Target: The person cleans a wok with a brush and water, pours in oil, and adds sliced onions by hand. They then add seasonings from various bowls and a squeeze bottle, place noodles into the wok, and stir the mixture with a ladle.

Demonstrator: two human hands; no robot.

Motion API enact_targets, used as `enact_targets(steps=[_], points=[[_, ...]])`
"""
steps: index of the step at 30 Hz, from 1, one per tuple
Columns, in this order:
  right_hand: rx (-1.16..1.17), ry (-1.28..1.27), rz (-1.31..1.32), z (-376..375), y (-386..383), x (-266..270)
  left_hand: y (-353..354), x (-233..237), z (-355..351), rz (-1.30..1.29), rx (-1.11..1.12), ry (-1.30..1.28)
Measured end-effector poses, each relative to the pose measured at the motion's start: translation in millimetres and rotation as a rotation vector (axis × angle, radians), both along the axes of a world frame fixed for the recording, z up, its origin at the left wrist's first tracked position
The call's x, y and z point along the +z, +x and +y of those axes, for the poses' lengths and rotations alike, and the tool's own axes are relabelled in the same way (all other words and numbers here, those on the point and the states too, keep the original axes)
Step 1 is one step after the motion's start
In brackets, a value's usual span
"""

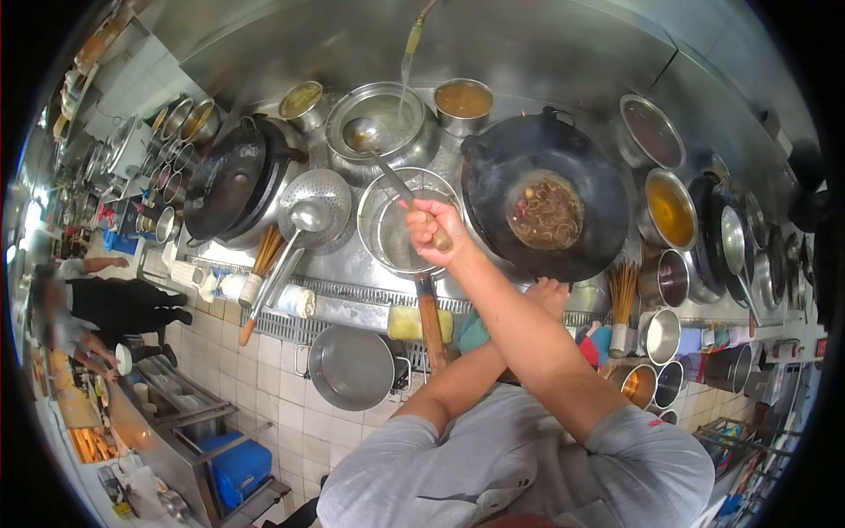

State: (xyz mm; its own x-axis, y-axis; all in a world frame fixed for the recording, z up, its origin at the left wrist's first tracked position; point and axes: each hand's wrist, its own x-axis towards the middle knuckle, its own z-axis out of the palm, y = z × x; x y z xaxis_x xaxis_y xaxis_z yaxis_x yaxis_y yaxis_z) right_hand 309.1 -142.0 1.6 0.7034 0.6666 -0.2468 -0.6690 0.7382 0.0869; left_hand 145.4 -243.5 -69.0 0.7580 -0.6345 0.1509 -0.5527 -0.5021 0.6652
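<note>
My right hand (436, 233) is closed around the handle of a ladle (396, 179). The ladle's bowl is over the large metal pot (421, 145), where water runs down from a tap (414, 37). My left arm passes beneath my right one, and my left hand (549, 297) is at the near rim of the black wok (603, 198). Its fingers look curled, but what they grip is hidden. Brown sliced food (546, 211) sits in sauce inside the wok. Just below the pot is a round wire strainer (374, 220) with a wooden handle.
A perforated skimmer (333, 189) and another black wok (233, 180) stand left. Bowls of orange liquid (671, 211) and other contents line the right. Bamboo brushes (621, 299) and a yellow sponge (405, 324) lie along the front edge. Another person (123, 304) is at far left.
</note>
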Motion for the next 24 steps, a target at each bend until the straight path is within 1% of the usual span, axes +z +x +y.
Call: enact_targets(steps=[3, 6, 9, 12, 13, 15, 16, 19, 21, 22, 23, 24], points=[[0.045, -0.116, -0.087, -7, -12, 12, -3, 5, 2, -0.005, 0.033, -0.037], [0.044, -0.166, -0.178, -21, -28, 17, 0, 12, 4, 0.004, -0.014, 0.004], [0.034, -0.333, -0.24, -37, -57, 43, -2, 12, 2, -0.034, 0.021, -0.013], [-0.023, -0.542, -0.216, -60, -92, 61, 3, 8, -2, 0.011, -0.025, 0.076], [-0.037, -0.62, -0.199, -71, -106, 65, 2, 11, 0, -0.014, -0.031, 0.07], [-0.038, -0.64, -0.247, -94, -128, 70, 3, 15, 5, -0.069, -0.053, 0.054], [-0.05, -0.665, -0.241, -106, -143, 75, 0, -15, -2, -0.202, 0.005, 0.022], [-0.095, -0.734, -0.24, -143, -189, 84, -6, -98, -22, 0.121, -0.047, -0.309], [-0.118, -0.768, -0.288, -166, -215, 90, -1, -133, -32, 0.335, -0.059, -0.518], [-0.149, -0.806, -0.206, -171, -229, 106, 0, -121, -31, 0.331, -0.057, -0.443], [-0.166, -0.835, -0.211, -178, -240, 108, 1, -109, -30, 0.325, -0.058, -0.367], [-0.18, -0.863, -0.218, -187, -250, 109, 3, -48, -20, 0.198, -0.054, -0.117]])
